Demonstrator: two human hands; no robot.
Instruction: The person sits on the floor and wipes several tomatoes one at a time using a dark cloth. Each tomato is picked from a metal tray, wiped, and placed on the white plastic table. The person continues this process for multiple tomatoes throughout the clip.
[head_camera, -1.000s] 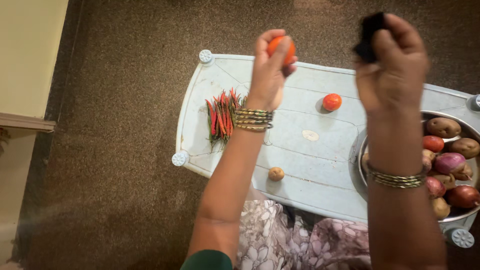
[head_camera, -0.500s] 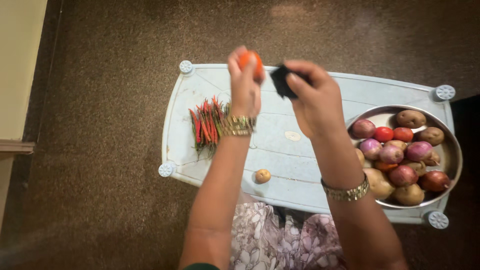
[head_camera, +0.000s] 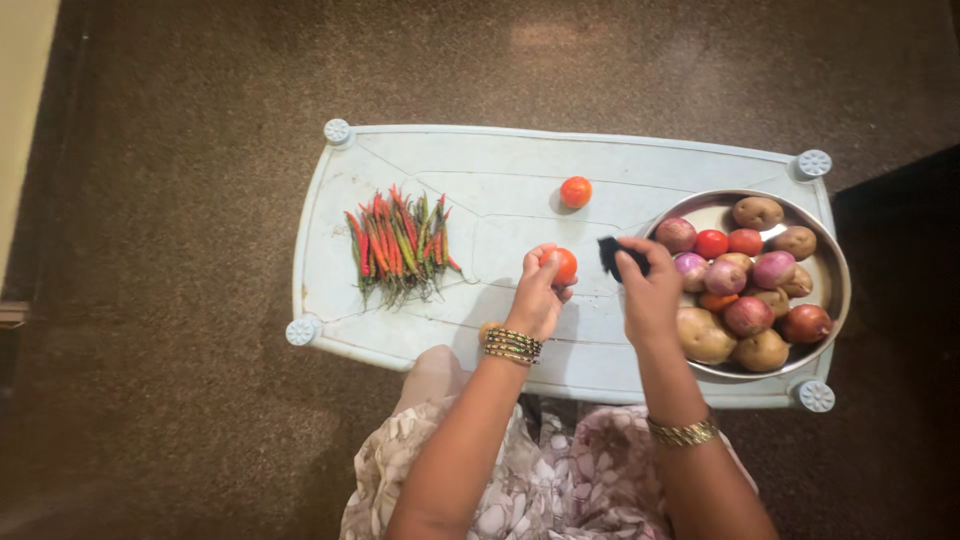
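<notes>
While left hand (head_camera: 537, 290) pinches tomato (head_camera: 564, 266) and right hand (head_camera: 648, 285) grips dark cloth (head_camera: 612, 254), hard rubbing could squeeze the tomato loose.

Tomato (head_camera: 565, 266) in left hand (head_camera: 538, 296): orange-red. Cloth (head_camera: 612, 255) in right hand (head_camera: 651, 293): black. Second tomato (head_camera: 575, 191): red-orange. Table (head_camera: 480, 190): pale blue-white. Chillies (head_camera: 398, 246): red, some green. Bowl (head_camera: 835, 275): silver steel, holding brown potatoes (head_camera: 706, 335), purple-pink onions (head_camera: 773, 269), red tomatoes. Bangles (head_camera: 513, 345): gold and green. Dress (head_camera: 545, 480): white with mauve-grey floral print. Floor (head_camera: 180, 200): dark brown, speckled.
</notes>
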